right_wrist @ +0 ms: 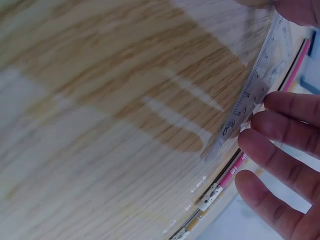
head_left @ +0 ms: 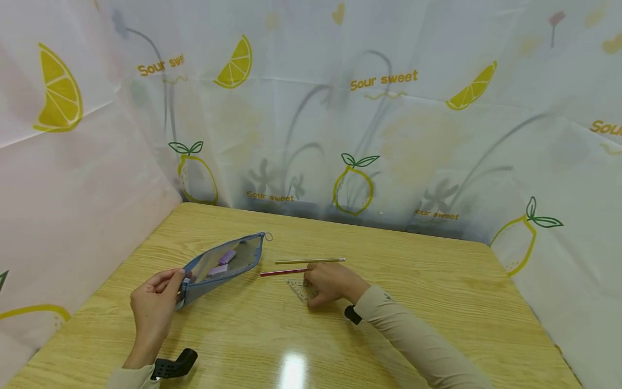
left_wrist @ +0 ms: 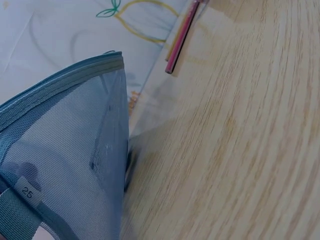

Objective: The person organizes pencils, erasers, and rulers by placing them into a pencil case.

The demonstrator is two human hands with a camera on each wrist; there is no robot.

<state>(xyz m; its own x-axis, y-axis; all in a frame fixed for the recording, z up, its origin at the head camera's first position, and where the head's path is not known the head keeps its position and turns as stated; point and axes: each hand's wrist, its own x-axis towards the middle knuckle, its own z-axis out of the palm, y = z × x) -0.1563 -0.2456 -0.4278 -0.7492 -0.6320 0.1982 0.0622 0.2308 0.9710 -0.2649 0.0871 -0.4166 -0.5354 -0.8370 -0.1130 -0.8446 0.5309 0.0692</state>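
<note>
A blue mesh zip pouch (head_left: 228, 265) gapes along its top at the left of the table, and two purple erasers (head_left: 227, 256) show inside it. My left hand (head_left: 154, 308) pinches the pouch's near end; a tag marked 25 (left_wrist: 28, 191) shows there in the left wrist view. Right of the pouch, my right hand (head_left: 330, 282) grips a clear set square (head_left: 298, 289) close to the tabletop, thumb at one edge and fingertips at another. Just beyond lies a red pencil (head_left: 282, 273), partly hidden by that hand. Farther back is a yellowish pencil (head_left: 311, 261) with a white end.
Wood-grain table (head_left: 437, 302) spreads under everything. White cloth walls (head_left: 311, 124) printed with lemons stand along its back and sides. Black wrist devices (head_left: 175, 364) sit at both cuffs.
</note>
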